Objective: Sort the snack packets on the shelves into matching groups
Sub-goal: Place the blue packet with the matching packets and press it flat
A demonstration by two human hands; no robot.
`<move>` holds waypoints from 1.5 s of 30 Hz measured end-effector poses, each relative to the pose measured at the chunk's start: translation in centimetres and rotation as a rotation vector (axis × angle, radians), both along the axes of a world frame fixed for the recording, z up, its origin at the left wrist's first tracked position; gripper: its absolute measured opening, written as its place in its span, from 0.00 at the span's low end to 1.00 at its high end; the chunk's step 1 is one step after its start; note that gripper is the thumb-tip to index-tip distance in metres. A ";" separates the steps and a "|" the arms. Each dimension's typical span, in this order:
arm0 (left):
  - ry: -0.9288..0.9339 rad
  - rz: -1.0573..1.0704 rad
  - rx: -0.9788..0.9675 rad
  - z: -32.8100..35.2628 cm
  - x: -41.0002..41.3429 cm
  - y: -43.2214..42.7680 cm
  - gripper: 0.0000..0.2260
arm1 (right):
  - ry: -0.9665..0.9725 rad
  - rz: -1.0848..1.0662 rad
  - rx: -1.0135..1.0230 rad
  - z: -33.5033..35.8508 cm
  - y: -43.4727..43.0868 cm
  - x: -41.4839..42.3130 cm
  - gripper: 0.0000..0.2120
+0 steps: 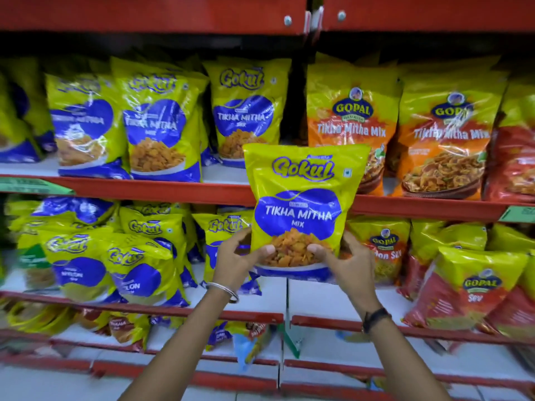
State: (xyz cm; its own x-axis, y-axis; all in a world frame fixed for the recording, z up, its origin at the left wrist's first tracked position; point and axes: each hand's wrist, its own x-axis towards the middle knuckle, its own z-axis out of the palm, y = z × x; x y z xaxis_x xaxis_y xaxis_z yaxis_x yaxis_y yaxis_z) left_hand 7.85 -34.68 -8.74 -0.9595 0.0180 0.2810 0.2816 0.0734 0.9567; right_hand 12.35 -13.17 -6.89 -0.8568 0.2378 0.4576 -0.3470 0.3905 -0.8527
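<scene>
I hold a yellow and blue Gokul Tikha Mitha Mix packet [304, 204] upright in front of the shelves, at the join between two bays. My left hand [240, 256] grips its lower left corner and my right hand [344, 261] grips its lower right corner, thumbs on the front. Behind it on the upper shelf, matching Gokul Tikha Mitha packets [246, 108] stand to the left. Orange Gopal Tikha Mitha Mix packets [350, 123] stand to the right.
The middle shelf holds Gokul Nylon Sev packets [86, 264] at left and red Gopal Sev packets [474, 287] at right. A red shelf edge [162, 189] runs across each level. Lower shelves carry a few mixed packets [127, 328]. Bare white shelf shows below my wrists.
</scene>
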 end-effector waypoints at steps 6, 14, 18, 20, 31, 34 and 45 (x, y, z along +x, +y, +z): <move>0.081 0.000 0.052 5.1 0.7 -1.7 0.15 | 0.116 -0.023 -0.051 4.0 -2.0 -0.9 0.22; 0.100 0.012 0.043 6.1 0.7 -3.2 0.16 | 0.108 -0.057 -0.073 5.1 -3.7 -1.2 0.18; 0.134 0.013 0.025 7.1 0.1 -4.0 0.16 | 0.150 -0.060 -0.050 5.8 -4.5 -2.0 0.22; 0.170 0.005 0.021 8.1 -1.0 -4.5 0.15 | 0.184 -0.048 -0.067 7.0 -5.1 -2.9 0.18; 0.308 0.130 -0.108 12.8 -10.3 -6.4 0.17 | 0.227 0.021 0.053 11.1 -8.2 -12.5 0.21; 0.238 0.112 -0.110 11.6 -12.2 -6.6 0.17 | 0.163 -0.004 0.070 9.8 -8.5 -14.3 0.20; 0.034 0.153 -0.500 12.4 -15.1 -6.9 0.20 | 0.025 -0.041 0.212 9.8 -8.1 -17.2 0.16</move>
State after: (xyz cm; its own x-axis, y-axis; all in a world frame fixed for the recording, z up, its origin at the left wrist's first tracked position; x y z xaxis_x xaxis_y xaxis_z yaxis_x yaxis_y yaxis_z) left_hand -7.26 -41.58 3.65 -0.9520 0.0180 0.3055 0.2624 0.5615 0.7847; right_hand -4.85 -21.25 2.94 -0.8360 0.1688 0.5221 -0.3472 0.5742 -0.7415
